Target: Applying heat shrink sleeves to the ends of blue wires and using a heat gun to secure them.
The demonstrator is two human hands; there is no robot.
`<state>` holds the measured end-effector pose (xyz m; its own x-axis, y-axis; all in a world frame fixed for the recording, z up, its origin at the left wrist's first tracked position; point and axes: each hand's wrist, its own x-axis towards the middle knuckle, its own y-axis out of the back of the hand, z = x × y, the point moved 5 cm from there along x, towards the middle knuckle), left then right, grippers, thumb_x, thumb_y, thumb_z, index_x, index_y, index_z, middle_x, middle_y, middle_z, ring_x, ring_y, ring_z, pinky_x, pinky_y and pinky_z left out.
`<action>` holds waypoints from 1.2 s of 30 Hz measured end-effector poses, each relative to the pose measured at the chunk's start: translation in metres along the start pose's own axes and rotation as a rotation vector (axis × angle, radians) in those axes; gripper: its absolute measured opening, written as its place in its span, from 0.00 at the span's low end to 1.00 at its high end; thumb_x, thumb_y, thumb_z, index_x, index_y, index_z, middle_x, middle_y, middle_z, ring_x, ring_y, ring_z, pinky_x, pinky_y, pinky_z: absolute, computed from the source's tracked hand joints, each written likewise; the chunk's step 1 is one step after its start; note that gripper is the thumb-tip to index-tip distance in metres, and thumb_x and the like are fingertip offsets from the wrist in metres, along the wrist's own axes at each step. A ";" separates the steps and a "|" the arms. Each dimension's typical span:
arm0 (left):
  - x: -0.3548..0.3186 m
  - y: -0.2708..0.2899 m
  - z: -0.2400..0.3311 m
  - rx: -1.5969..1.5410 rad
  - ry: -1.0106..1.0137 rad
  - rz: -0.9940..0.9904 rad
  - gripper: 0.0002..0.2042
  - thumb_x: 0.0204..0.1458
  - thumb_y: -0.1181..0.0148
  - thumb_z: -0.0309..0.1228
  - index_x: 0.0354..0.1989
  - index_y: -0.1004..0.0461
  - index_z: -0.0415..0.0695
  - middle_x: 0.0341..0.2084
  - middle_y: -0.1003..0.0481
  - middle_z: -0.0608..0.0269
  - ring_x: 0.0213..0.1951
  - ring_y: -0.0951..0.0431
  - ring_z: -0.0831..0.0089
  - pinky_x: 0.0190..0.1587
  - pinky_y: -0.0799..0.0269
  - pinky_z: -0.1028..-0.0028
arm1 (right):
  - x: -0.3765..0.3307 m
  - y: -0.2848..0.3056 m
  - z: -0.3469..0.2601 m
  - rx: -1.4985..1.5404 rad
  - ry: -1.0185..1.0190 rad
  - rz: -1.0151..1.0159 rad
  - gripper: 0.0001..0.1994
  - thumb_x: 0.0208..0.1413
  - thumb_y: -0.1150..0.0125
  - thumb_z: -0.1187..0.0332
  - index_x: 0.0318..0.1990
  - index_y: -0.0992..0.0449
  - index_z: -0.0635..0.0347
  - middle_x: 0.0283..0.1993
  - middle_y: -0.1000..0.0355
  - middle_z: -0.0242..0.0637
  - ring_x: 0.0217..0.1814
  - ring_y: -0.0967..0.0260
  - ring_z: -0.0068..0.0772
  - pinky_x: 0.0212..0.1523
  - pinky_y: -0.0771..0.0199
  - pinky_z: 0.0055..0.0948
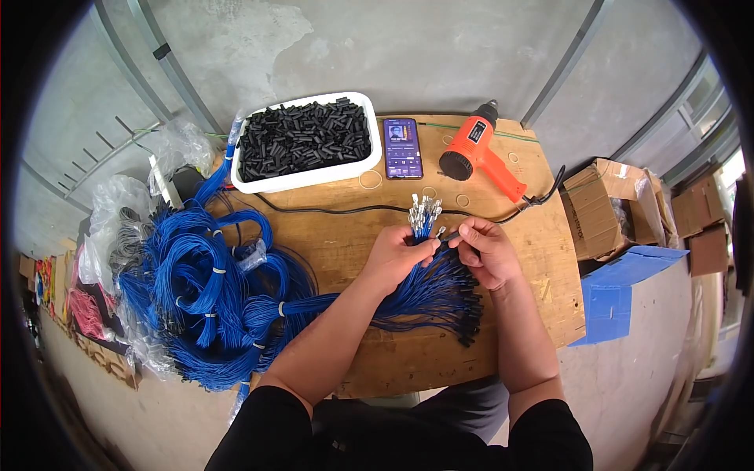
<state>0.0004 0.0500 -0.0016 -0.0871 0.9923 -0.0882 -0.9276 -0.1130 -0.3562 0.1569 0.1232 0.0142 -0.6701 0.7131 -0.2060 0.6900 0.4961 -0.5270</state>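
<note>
My left hand [397,257] is closed around a bundle of blue wires [421,229], whose silvery crimp terminals [425,210] stick up above the fingers. Just to its right, my right hand [488,250] pinches a short black sleeve [451,236] between thumb and fingers. One terminal [441,231] stands apart from the rest, close to the sleeve's end; whether its wire enters the sleeve is too small to tell. Below both hands, more blue wires [416,302] fan out to the right, many tipped with black sleeves [469,318].
A white tub [377,149] of black sleeves stands at the back beside a phone [404,149]. An orange heat gun [479,149] lies back right, its black cable [338,210] crossing the wooden table [542,259]. Coiled blue wire bundles [212,282] cover the left side. Cardboard boxes [601,208] stand at right.
</note>
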 end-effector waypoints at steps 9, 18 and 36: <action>-0.002 -0.003 0.004 -0.021 0.002 -0.025 0.04 0.56 0.37 0.24 0.35 0.24 0.35 0.23 0.26 0.65 0.25 0.28 0.79 0.30 0.33 0.77 | 0.000 -0.003 0.000 -0.044 0.003 -0.008 0.08 0.64 0.40 0.68 0.40 0.23 0.64 0.31 0.22 0.36 0.17 0.47 0.14 0.18 0.49 0.15; 0.002 0.000 -0.007 -0.054 -0.014 0.017 0.06 0.55 0.35 0.25 0.36 0.23 0.35 0.26 0.25 0.66 0.27 0.28 0.80 0.31 0.34 0.79 | 0.004 0.035 -0.017 0.434 0.186 0.266 0.14 0.66 0.48 0.58 0.37 0.23 0.59 0.30 0.27 0.32 0.21 0.44 0.21 0.19 0.48 0.19; 0.001 0.007 -0.005 -0.012 -0.020 0.003 0.08 0.55 0.32 0.28 0.39 0.20 0.37 0.25 0.24 0.69 0.24 0.29 0.83 0.28 0.34 0.81 | -0.017 0.043 -0.035 0.509 0.156 0.457 0.01 0.59 0.48 0.78 0.37 0.32 0.63 0.38 0.33 0.39 0.35 0.36 0.32 0.37 0.31 0.26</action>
<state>-0.0048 0.0504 -0.0086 -0.0970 0.9928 -0.0703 -0.9228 -0.1162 -0.3674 0.2076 0.1500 0.0240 -0.2701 0.8768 -0.3978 0.6538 -0.1362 -0.7443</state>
